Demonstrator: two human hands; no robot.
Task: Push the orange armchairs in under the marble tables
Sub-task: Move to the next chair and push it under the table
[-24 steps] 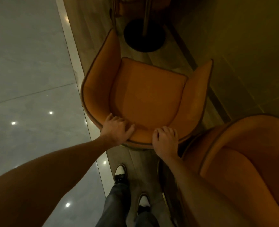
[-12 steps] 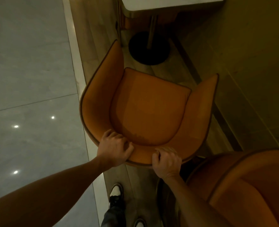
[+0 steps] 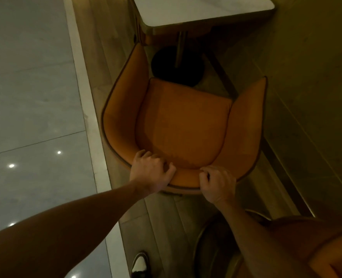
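Note:
An orange armchair (image 3: 184,125) stands in the middle of the view, its open front facing a white marble table (image 3: 202,11) at the top. The table rests on a thin post over a round black base (image 3: 176,67). The seat's front edge overlaps that base; the armrest tips reach close to the tabletop's near edge. My left hand (image 3: 150,173) grips the top of the backrest at its left. My right hand (image 3: 216,183) grips the same rim a little to the right.
A second orange armchair (image 3: 310,247) fills the lower right, close behind my right arm. A pale raised strip (image 3: 85,117) divides the wooden floor from grey glossy tiles (image 3: 25,97) on the left. A wall (image 3: 316,87) runs along the right. My shoe (image 3: 140,263) shows at the bottom.
The armchair has slid forward toward the table, both hands staying on its backrest. The tabletop has come into view and the second armchair has dropped back to the lower right.

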